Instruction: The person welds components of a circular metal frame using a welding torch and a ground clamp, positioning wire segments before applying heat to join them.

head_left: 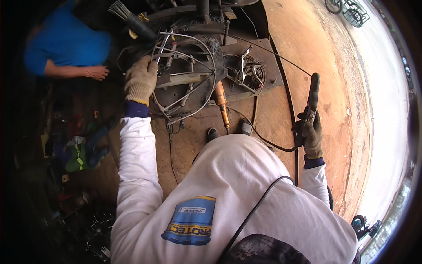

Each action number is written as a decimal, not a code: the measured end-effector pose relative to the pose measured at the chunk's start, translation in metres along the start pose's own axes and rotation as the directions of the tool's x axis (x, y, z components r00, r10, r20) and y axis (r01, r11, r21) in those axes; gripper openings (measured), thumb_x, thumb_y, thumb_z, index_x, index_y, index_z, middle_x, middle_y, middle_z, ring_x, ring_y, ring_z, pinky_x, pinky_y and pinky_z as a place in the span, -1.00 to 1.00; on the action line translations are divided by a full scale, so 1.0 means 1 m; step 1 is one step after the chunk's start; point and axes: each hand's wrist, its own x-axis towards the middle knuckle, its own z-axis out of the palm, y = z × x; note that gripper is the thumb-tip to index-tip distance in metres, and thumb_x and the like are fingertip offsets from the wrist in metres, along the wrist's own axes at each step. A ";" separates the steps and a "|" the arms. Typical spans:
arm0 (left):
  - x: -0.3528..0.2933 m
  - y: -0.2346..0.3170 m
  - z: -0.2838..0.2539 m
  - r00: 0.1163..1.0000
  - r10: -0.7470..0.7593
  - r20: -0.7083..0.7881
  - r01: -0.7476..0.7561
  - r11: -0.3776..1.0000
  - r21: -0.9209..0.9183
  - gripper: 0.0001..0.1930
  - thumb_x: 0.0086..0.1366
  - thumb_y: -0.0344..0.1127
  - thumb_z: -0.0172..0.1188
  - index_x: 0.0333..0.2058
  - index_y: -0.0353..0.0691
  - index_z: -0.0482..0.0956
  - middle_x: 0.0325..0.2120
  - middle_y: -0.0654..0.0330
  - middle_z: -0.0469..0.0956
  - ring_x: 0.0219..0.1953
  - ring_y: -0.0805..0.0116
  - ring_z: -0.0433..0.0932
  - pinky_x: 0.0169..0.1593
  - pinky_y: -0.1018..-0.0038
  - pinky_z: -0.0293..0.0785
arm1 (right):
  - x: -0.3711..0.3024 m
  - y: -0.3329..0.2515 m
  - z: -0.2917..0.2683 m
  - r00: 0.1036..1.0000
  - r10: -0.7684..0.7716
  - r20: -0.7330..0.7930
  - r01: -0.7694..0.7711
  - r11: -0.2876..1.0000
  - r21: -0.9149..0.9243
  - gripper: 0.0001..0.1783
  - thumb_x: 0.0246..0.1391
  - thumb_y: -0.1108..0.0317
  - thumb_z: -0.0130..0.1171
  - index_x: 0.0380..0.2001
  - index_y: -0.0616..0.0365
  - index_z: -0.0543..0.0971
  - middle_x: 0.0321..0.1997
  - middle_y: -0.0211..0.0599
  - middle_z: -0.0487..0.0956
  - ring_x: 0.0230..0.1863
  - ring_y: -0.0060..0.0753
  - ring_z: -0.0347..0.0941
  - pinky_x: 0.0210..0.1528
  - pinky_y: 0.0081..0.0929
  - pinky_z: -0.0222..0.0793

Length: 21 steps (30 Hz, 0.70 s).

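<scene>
A round frame of thin metal rods (214,66) rests on the cluttered metal worktable (274,72). My left hand (141,79), in a knitted work glove, closes on its left side; the fingertips are partly hidden. Out to the right, my gloved right hand (311,134) grips a dark welding electrode holder (313,94). A thin welding rod (277,53) sticks out of the holder toward the table, up and to the left. Below the ring's right side, an orange power tool (221,99) hangs at the near table edge.
Coiled wire and a metal clamp (244,66) lie on the table's right part. A wire brush (121,11) is at the back left. Another person in a blue shirt (70,39) is at the left. Cables (263,137) cross the brown floor by my feet.
</scene>
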 end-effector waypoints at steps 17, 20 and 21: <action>-0.017 0.104 -0.056 0.975 -0.118 0.187 0.215 0.702 -0.679 -0.67 0.45 -0.12 0.19 0.03 -0.20 0.62 -0.36 0.33 0.56 -0.46 0.61 0.47 -0.37 0.59 0.45 | 0.009 -0.007 0.025 0.996 0.063 -0.056 -0.067 0.996 -0.065 -0.16 0.01 0.39 0.24 0.38 0.24 0.22 -0.06 -0.30 0.43 -0.18 -0.45 0.45 -0.21 -0.44 0.54; -0.012 0.106 -0.058 0.983 -0.069 0.169 0.163 0.748 -0.643 -0.63 0.43 -0.10 0.20 0.06 -0.20 0.61 -0.29 0.31 0.59 -0.44 0.60 0.48 -0.38 0.60 0.45 | 0.018 -0.006 0.020 0.996 0.083 -0.020 -0.085 0.987 -0.134 -0.14 -0.02 0.43 0.25 0.39 0.25 0.23 0.01 -0.28 0.45 -0.09 -0.44 0.44 -0.08 -0.45 0.48; -0.011 0.112 -0.058 0.986 -0.064 0.154 0.149 0.752 -0.642 -0.64 0.43 -0.11 0.20 0.06 -0.20 0.61 -0.29 0.30 0.59 -0.43 0.59 0.49 -0.38 0.60 0.45 | 0.022 -0.006 0.020 0.999 0.049 -0.014 -0.051 0.984 -0.171 -0.14 -0.03 0.43 0.26 0.38 0.25 0.23 0.03 -0.28 0.45 -0.05 -0.43 0.42 -0.02 -0.46 0.45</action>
